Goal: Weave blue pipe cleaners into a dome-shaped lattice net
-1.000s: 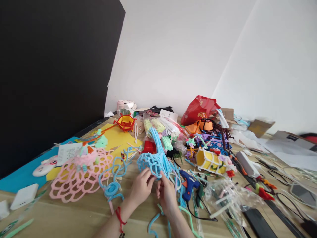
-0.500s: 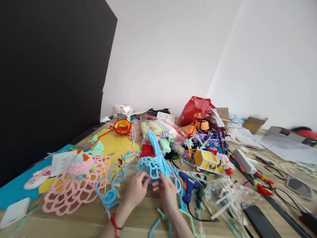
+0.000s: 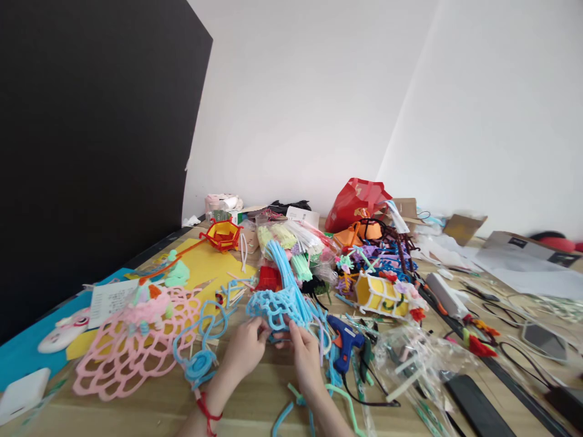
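Head view: blue net (image 3: 268,300) at mid worktop (image 3: 168,414), near edge between both hands. Left hand (image 3: 248,347) nearly closed, pinching that edge; right hand (image 3: 301,351) half-curled, thumb and fingers gripping it too, presumably for steadiness. Glue gun (image 3: 348,341) just right, likely for easy reach.

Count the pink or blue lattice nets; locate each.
2: pink net, left of the left hand; blue net, at that hand and the right hand. More may be hidden.

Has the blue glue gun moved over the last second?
No. The glue gun keeps its place to the left of the black phone; only the camera view has shifted slightly.
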Available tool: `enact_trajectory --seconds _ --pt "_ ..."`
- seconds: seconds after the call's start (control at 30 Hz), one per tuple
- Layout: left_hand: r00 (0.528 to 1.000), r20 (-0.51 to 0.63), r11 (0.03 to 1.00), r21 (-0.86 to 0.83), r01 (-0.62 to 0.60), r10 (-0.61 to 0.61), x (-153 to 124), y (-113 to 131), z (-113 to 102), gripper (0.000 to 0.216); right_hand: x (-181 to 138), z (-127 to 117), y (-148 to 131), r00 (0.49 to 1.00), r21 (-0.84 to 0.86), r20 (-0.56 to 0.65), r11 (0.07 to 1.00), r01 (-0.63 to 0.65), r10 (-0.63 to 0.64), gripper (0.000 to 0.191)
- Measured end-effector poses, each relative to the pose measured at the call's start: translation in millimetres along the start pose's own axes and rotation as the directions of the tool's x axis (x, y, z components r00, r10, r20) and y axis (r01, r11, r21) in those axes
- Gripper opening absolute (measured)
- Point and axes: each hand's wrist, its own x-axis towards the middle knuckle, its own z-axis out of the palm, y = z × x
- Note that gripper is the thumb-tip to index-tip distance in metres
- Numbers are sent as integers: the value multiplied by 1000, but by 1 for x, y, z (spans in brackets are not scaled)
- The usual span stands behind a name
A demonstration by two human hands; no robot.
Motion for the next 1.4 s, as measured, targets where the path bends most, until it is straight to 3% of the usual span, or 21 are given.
enact_trajectory --seconds 0.2,0.4,0.53,0.6,0.7,0.77,0.87,1.0,1.13,1.4 --pt "996 -55 997 -8 71 -72 2 -2 -5 13 2 -2 1 1000 40 -25 999 -11 12 51" --pt "981 159 942 -330 -57 115 -4 1 4 9 0 0 -1 999 70 19 996 -48 47 44" --pt "972 215 907 -421 4 96 -4 4 3 12 0 -2 -7 999 12 31 999 -35 35 39" --pt "980 198 812 -577 90 32 -2 6 0 20 0 -3 -11 1000 -43 22 999 -2 3 42" --pt "976 176 502 -838 216 -128 2 10 -4 33 0 -4 -12 999 -111 -3 993 36 -37 43" --pt "959 209 323 -909 262 -189 4 12 -4 34 0 -4 -11 999 -134 5 990 44 -44 44" --pt "939 253 215 -928 304 -234 5 13 -1 30 1 -3 -8 999 -140 38 989 38 -33 44" --pt "941 196 221 -940 260 -275 4 13 4 21 0 -3 -8 998 -134 52 991 30 -24 43" --pt "958 216 207 -945 254 -190 1 15 6 22 -1 -2 -7 998 -165 46 985 50 -43 43" --pt "949 251 342 -889 305 -192 -4 16 7 22 -1 -3 -10 999 -141 54 990 3 5 43"
